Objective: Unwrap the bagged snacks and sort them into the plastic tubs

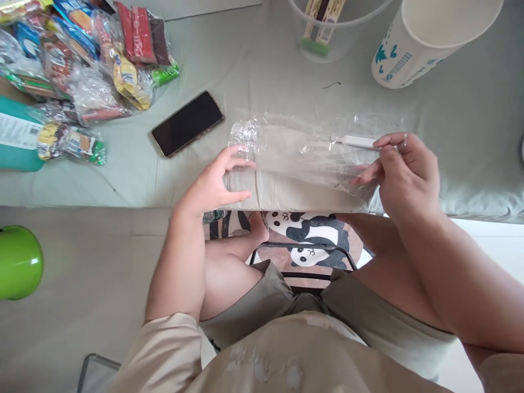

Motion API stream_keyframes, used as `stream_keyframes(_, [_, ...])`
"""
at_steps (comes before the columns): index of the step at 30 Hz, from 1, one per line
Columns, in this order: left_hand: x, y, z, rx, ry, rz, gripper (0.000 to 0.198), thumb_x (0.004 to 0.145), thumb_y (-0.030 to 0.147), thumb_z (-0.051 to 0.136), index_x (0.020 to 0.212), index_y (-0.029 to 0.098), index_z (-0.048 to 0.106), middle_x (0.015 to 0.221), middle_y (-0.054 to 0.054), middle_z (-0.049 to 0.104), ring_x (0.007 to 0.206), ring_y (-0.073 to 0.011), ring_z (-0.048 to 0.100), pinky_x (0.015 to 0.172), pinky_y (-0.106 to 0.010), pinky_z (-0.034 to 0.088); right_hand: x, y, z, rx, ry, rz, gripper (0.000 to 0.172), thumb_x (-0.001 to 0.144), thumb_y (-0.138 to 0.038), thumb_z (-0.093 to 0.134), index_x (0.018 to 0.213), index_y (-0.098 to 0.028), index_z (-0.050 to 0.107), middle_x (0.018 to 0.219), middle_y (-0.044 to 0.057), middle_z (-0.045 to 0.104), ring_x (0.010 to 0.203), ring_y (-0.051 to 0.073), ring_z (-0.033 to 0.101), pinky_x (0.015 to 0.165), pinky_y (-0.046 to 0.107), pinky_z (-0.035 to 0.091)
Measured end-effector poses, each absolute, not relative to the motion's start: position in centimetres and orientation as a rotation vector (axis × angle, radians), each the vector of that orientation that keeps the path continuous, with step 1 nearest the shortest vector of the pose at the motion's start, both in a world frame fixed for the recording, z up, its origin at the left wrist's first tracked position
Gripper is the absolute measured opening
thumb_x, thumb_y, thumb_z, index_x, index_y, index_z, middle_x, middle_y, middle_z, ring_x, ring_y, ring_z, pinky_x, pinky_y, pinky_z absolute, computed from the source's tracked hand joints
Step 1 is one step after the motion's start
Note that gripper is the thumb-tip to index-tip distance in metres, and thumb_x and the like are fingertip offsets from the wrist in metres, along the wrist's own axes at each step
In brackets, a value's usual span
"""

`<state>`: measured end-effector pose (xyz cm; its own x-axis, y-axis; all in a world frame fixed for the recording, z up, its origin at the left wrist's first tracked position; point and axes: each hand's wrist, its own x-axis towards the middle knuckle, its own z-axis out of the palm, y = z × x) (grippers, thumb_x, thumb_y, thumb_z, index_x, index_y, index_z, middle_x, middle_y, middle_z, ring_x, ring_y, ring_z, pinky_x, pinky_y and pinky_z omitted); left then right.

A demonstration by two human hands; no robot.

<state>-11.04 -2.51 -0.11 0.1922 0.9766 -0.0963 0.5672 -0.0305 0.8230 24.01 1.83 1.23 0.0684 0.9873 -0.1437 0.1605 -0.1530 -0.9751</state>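
A clear, crinkled plastic bag lies stretched along the front of the cloth-covered surface. My right hand is closed at its right end, pinching a slim white-handled tool between thumb and forefinger. A thin metal tip points left from the handle, over or inside the plastic; I cannot tell which. The lower fingers of that hand sit against the clear film. At the bag's left end, my left hand is open, thumb and fingers apart, its fingertips beside or lightly touching the plastic.
A black phone lies left of the bag. Several wrapped snacks are heaped at the back left beside a teal container. A clear tub and a white paper bucket stand at the back right. A green bin is on the floor.
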Motion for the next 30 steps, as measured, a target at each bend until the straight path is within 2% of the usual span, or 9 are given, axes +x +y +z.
stream_keyframes(2, [-10.7, -2.3, -0.3, 1.716, 1.594, 0.708, 0.076, 0.072, 0.023, 0.082, 0.142, 0.025, 0.054, 0.121, -0.007, 0.08, 0.118, -0.0227, 0.072, 0.109, -0.041, 0.053, 24.1, 2.0, 1.3, -1.488, -1.185, 1.157, 0.008, 0.093, -0.02, 0.06, 0.089, -0.026, 0.061, 0.044, -0.002, 0.054, 0.041, 0.019, 0.058, 0.049, 0.034, 0.05])
stream_keyframes(4, [-10.5, -2.0, -0.5, 1.688, 1.681, 0.78, 0.054, 0.076, 0.023, 0.079, 0.128, 0.023, 0.064, 0.111, -0.006, 0.083, 0.11, -0.0216, 0.075, 0.104, -0.039, 0.056, 24.1, 2.2, 1.3, -1.495, -1.19, 1.123, 0.01, 0.092, -0.017, 0.059, 0.088, -0.025, 0.061, 0.041, -0.003, 0.051, 0.037, 0.017, 0.054, 0.046, 0.033, 0.047])
stream_keyframes(8, [-10.0, -1.7, -0.3, 1.553, 1.677, 0.927, 0.013, 0.085, 0.027, 0.067, 0.092, 0.02, 0.076, 0.094, -0.005, 0.084, 0.095, -0.021, 0.079, 0.093, -0.036, 0.061, 24.0, 2.4, 1.0, -1.479, -1.256, 1.069, 0.011, 0.094, -0.016, 0.057, 0.089, -0.024, 0.059, 0.04, -0.006, 0.049, 0.032, 0.013, 0.048, 0.054, 0.034, 0.053])
stream_keyframes(11, [-10.1, -1.9, 0.2, 1.45, 1.694, 0.997, 0.016, 0.085, 0.026, 0.062, 0.083, 0.021, 0.077, 0.086, -0.003, 0.083, 0.088, -0.0207, 0.08, 0.087, -0.034, 0.063, 23.9, 2.4, 0.9, -1.498, -1.3, 1.042, 0.008, 0.095, -0.017, 0.054, 0.092, -0.024, 0.058, 0.04, -0.009, 0.047, 0.03, 0.01, 0.04, 0.053, 0.033, 0.053])
stream_keyframes(14, [-10.7, -2.2, 0.5, 1.388, 1.726, 1.045, 0.018, 0.078, 0.02, 0.059, 0.074, 0.022, 0.076, 0.078, -0.003, 0.081, 0.076, -0.0207, 0.079, 0.078, -0.034, 0.062, 23.6, 2.3, 1.3, -1.602, -1.339, 1.028, 0.01, 0.095, -0.016, 0.051, 0.097, -0.023, 0.058, 0.04, -0.009, 0.048, 0.03, 0.012, 0.04, 0.041, 0.028, 0.04])
stream_keyframes(17, [-11.1, -2.3, 0.4, 1.395, 1.673, 1.13, 0.02, 0.077, 0.022, 0.057, 0.075, 0.022, 0.077, 0.072, -0.003, 0.08, 0.074, -0.0222, 0.079, 0.08, -0.038, 0.061, 23.0, 2.1, 2.0, -1.762, -1.399, 1.044, 0.018, 0.093, -0.013, 0.053, 0.107, -0.023, 0.059, 0.043, -0.007, 0.053, 0.033, 0.014, 0.043, 0.037, 0.027, 0.033])
stream_keyframes(22, [-10.2, -0.9, -0.7, 1.307, 1.765, 1.204, 0.03, 0.086, 0.041, 0.07, 0.111, 0.024, 0.071, 0.076, -0.001, 0.078, 0.066, -0.0187, 0.074, 0.07, -0.033, 0.061, 22.3, 1.5, 2.6, -1.847, -1.49, 1.093, 0.031, 0.095, -0.015, 0.057, 0.125, -0.022, 0.057, 0.048, -0.007, 0.059, 0.037, 0.014, 0.049, 0.044, 0.029, 0.04])
stream_keyframes(25, [-9.7, 0.2, -1.5, 1.342, 1.808, 1.195, 0.048, 0.081, 0.029, 0.077, 0.127, 0.027, 0.062, 0.093, -0.001, 0.079, 0.067, -0.0161, 0.073, 0.059, -0.027, 0.058, 22.4, 1.3, 2.5, -1.844, -1.534, 1.088, 0.038, 0.094, -0.016, 0.057, 0.131, -0.023, 0.056, 0.051, -0.006, 0.061, 0.041, 0.015, 0.053, 0.05, 0.031, 0.045])
stream_keyframes(30, [-9.8, 1.2, -1.9, 1.407, 1.859, 1.218, 0.018, 0.078, 0.014, 0.066, 0.092, 0.022, 0.072, 0.098, -0.001, 0.077, 0.056, -0.0088, 0.065, 0.049, -0.024, 0.05, 22.8, 1.3, 2.3, -1.884, -1.616, 1.04, 0.042, 0.091, -0.02, 0.059, 0.133, -0.026, 0.056, 0.054, -0.006, 0.064, 0.045, 0.018, 0.058, 0.059, 0.037, 0.051])
